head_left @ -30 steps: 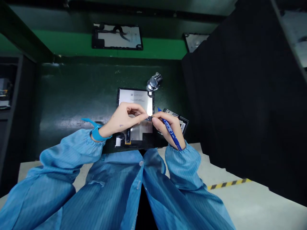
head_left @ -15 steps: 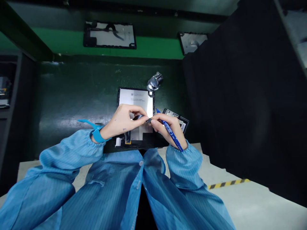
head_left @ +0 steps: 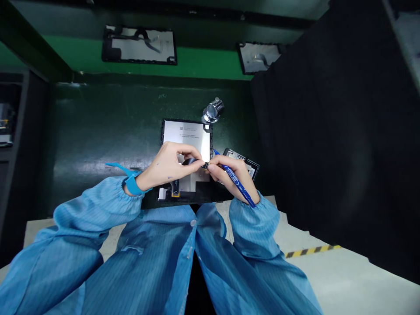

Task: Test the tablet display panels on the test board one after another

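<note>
Cable [head_left: 189, 161] | left hand [head_left: 166, 167]: we're pinching its end, likely for fine control | right hand [head_left: 240, 173]: we're gripping pen [head_left: 235, 180]

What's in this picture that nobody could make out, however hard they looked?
All in the head view:
- Small dark piece: mostly covered by fingertips of the left hand and right hand.
- Print on the silver-backed panel: too small to read.
- Flat labelled part: partly hidden by the right hand.
- Upper right panel: right end behind the black sheet.
- Shelf items: cut off by the left edge.
</note>
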